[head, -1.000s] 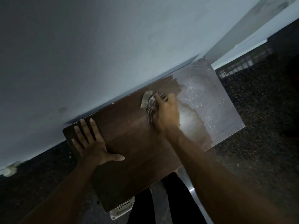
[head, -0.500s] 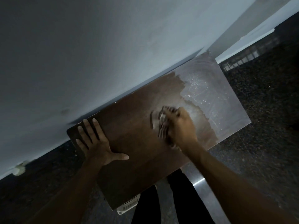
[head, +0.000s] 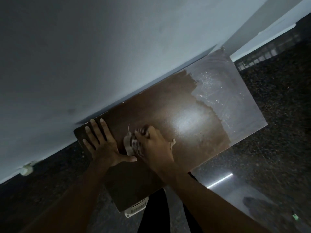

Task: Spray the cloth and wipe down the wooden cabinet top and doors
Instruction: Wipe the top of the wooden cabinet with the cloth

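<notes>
Cloth (head: 128,146) under right hand (head: 156,146) beside left hand (head: 102,147); cabinet top (head: 168,101) open rightward.

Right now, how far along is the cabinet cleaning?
Most of the cabinet top looks wiped, dark and shiny. The right hand presses the cloth down near the left hand, which rests flat on the wood. Left: the pale dusty end on the right, and the doors, out of view.

One head-worn camera looks steeply down from close above onto the wooden cabinet top (head: 168,115). The view is rolled, so the far wall (head: 117,47) runs diagonally, with speckled floor (head: 277,115) at right.
</notes>
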A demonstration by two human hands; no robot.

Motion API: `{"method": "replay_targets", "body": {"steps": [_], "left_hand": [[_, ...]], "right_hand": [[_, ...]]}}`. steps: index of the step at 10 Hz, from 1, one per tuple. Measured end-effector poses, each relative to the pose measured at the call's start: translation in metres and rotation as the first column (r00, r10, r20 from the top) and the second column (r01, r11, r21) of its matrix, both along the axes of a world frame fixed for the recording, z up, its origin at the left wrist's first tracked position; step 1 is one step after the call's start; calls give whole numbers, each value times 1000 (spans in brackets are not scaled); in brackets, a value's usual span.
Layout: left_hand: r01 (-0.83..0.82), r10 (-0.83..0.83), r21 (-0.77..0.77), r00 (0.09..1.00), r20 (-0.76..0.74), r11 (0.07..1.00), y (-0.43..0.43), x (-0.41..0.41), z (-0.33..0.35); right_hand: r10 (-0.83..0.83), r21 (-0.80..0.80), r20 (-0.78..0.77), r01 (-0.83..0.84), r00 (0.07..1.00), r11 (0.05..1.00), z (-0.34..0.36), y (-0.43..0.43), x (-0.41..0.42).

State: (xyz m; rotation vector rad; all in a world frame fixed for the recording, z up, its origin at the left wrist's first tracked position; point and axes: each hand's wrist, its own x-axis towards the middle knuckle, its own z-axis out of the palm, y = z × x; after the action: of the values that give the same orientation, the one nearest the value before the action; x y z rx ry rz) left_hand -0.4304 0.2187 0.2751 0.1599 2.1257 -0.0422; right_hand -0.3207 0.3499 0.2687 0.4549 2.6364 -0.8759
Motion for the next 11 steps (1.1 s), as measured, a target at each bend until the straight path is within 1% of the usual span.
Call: {"method": "replay_targets", "body": {"steps": [1,2,3,4,5,6,7,8,9,10,11], "left_hand": [[38,-38,-9,999,-4,999,-3,1,-4],[33,-32,11,999,-21,999,-4,-1,-8],[34,-34,-1,999,-20,999,-5,2,-7],[13,-13,-13,1000,-13,1000,-3,2,-6],[-12,11,-26,1000,-19,1000,-2,4,-1],[2,-4,-65,1000,-31,998,6,8,4],[-9,10,11,998,-67,1000,24,13,14],[84,-73,133,994,-83,988,57,26,22],[92,-96,204,995,14,975,91,41,21],[81,-93,129,992,83,988,116,47,14],[46,-47,10,993,106,999,124,47,6]], "right_hand": [[58,21,25,-58,998,998,0,17,46],[2,61,16,-3,1000,998,-3,62,76],[-198,112,5,196,980,974,-2,128,68],[-373,114,-57,378,926,919,-8,184,26],[-429,57,-79,434,900,899,-13,194,-13],[-285,121,-122,299,951,947,-16,176,-9],[-133,138,-57,140,990,981,-10,159,37],[-6,225,100,-17,995,974,-3,157,103],[-11,273,112,-20,994,962,-5,171,138],[-49,339,54,28,997,940,0,180,123],[-151,335,42,129,988,933,1,187,77]]}}
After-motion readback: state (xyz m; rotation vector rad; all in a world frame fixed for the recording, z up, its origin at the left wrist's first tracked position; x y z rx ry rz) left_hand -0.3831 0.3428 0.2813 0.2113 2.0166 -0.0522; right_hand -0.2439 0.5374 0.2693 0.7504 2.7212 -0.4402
